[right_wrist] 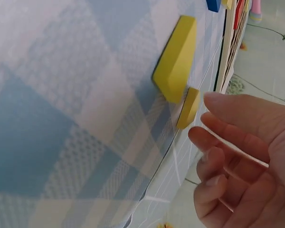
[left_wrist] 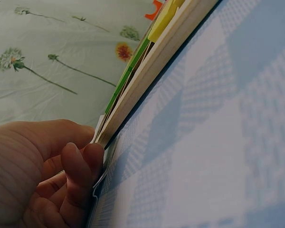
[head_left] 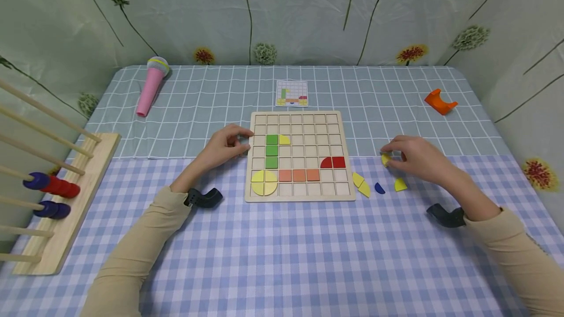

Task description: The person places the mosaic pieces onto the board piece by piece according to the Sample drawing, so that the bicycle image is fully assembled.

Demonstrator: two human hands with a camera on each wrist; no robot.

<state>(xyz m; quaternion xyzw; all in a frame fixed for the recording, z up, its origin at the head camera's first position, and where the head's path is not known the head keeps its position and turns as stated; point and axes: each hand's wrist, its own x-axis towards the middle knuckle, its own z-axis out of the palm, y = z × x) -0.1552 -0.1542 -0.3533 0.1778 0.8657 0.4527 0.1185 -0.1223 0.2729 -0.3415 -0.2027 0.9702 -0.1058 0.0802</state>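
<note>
A square wooden grid board (head_left: 299, 155) lies mid-table, holding green squares (head_left: 271, 150), orange squares (head_left: 298, 175), red pieces (head_left: 338, 162), a yellow circle of quarter pieces (head_left: 264, 183) and a lone yellow quarter (head_left: 284, 139). My left hand (head_left: 226, 143) rests fingertips and thumb at the board's left edge. To the right of the board, my right hand (head_left: 416, 158) has thumb and fingertips apart around a small yellow piece (right_wrist: 188, 108), which lies on the cloth. Nearer me is another yellow quarter (head_left: 400, 185).
Two yellow pieces (head_left: 361, 185) and a blue half-round piece (head_left: 380, 188) lie beside the board. A pattern card (head_left: 292, 93) is behind it. Further out are a pink microphone (head_left: 152, 84), an orange curved block (head_left: 440, 101) and a wooden bead rack (head_left: 83, 194).
</note>
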